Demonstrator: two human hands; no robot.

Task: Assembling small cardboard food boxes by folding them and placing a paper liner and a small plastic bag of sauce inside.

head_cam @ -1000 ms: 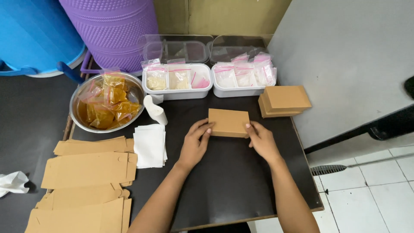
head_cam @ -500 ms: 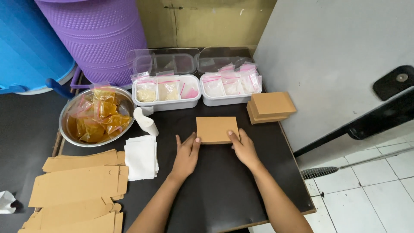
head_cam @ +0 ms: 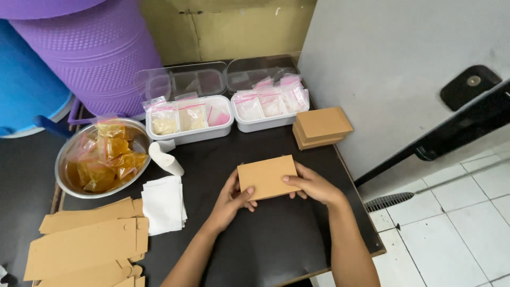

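Both hands, left hand (head_cam: 231, 197) and right hand (head_cam: 313, 187), grip the box (head_cam: 267, 177) (folded flat, brown); it seems ready for the stack (head_cam: 321, 127) at 1 o'clock.

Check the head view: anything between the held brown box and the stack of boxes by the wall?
Nothing: between the brown box and the stack, the head view shows only bare dark table.

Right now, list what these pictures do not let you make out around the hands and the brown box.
- Underside of the brown box, head view: hidden by the box itself, and whether anything is inside cannot be told.
- Left hand fingers: tucked under the box.
- Flat cardboard sheets: cut off by the bottom and left edges.
- Powder in the small bags in the white trays: too small to identify.
- Purple bin: top cut off.
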